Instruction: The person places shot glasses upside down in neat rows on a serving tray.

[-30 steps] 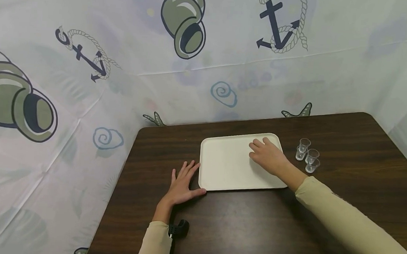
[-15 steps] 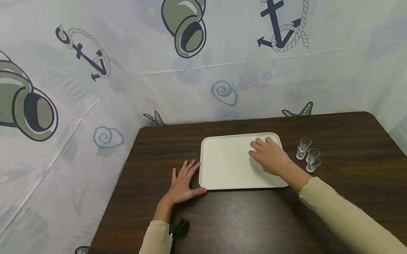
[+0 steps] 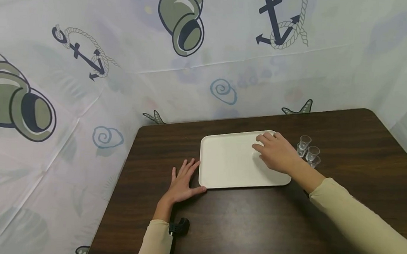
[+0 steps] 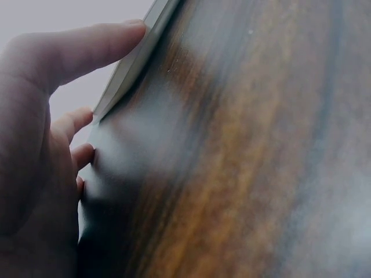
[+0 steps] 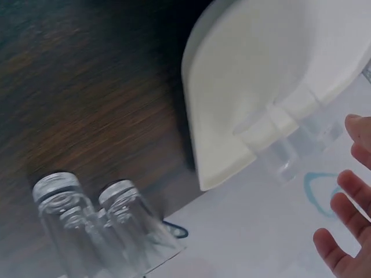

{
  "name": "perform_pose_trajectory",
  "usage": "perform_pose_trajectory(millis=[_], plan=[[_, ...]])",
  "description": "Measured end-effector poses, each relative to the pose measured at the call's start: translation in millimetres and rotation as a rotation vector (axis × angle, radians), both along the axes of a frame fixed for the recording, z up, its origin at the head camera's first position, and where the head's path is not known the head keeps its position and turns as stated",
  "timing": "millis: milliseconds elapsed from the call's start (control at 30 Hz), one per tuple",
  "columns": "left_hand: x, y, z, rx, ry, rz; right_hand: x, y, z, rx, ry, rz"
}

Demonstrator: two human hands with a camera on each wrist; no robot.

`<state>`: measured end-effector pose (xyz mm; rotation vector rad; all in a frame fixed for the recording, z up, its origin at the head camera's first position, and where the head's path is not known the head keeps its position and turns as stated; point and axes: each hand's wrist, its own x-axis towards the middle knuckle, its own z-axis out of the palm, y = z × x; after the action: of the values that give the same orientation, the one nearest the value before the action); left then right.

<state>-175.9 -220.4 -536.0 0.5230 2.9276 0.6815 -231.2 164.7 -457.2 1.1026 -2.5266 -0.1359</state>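
A cream rectangular tray (image 3: 222, 161) lies on the table. My left hand (image 3: 180, 185) is spread at its left side, fingers straight and thumb touching the near-left corner. In the left wrist view, the thumb (image 4: 107, 46) rests against the tray rim (image 4: 136, 58). My right hand (image 3: 278, 155) hovers over the tray's right part, fingers loosely bent. The right wrist view shows its fingers (image 5: 351, 211) apart from two small clear glasses (image 5: 275, 150) that seem to stand on the tray; my hand hides them from the head view.
Several clear shot glasses (image 3: 312, 152) stand close together on the dark wooden table (image 3: 239, 226), just right of the tray. Behind the table hangs a pale cloth (image 3: 192, 87) printed with shells and anchors. A black wrist strap (image 3: 180, 227) sits at my left wrist.
My right hand has shifted a little to the right over the tray, its forearm now nearer the glasses on the table. My left hand keeps its place at the tray's edge.
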Motion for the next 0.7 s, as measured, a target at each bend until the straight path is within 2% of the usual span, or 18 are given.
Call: perform_pose_trajectory(millis=[100, 333, 533, 700], plan=[[0.6, 0, 0.6, 0.001, 0.000, 0.001, 2.1, 7, 2.9, -0.050, -0.012, -0.030], [0.4, 0, -0.3, -0.001, -0.005, -0.002, 4.4, 33, 7.1, -0.248, -0.035, -0.096], [0.4, -1, -0.3, 0.007, 0.000, -0.003, 2.2, 58, 13.2, -0.414, -0.160, -0.208], [-0.7, -1, -0.7, 0.009, -0.003, 0.001, -0.8, 84, 15.1, -0.551, -0.326, -0.289]])
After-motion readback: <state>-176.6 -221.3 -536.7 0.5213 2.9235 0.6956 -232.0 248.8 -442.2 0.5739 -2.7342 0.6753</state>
